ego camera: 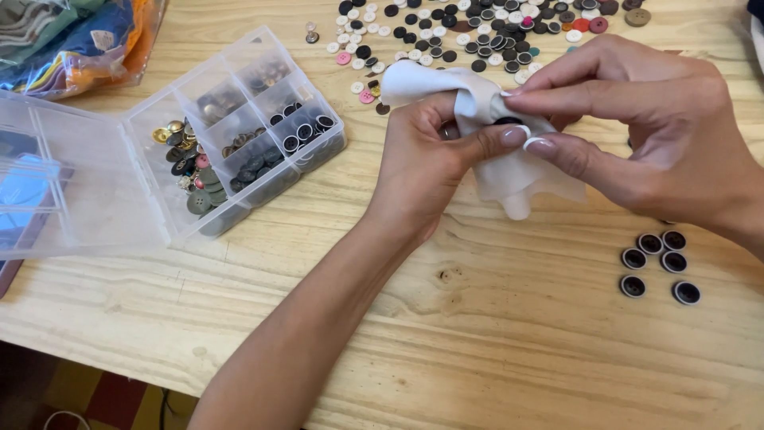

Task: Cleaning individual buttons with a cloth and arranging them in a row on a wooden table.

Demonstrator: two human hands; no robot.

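Note:
My left hand (430,163) and my right hand (645,119) meet over the wooden table (493,342), both pinching a white cloth (509,171). A dark round button (508,121) with a pale rim shows between the fingertips, wrapped in the cloth. The left thumb presses on the cloth beside the button. The right thumb and forefinger grip it from the other side. The cloth's loose end hangs down toward the table.
A clear plastic compartment box (239,131), lid open to the left, holds sorted buttons. A heap of loose mixed buttons (477,32) lies at the table's far edge. Several dark, pale-rimmed buttons (656,267) sit at the right. A bag of coloured fabric (72,40) lies far left.

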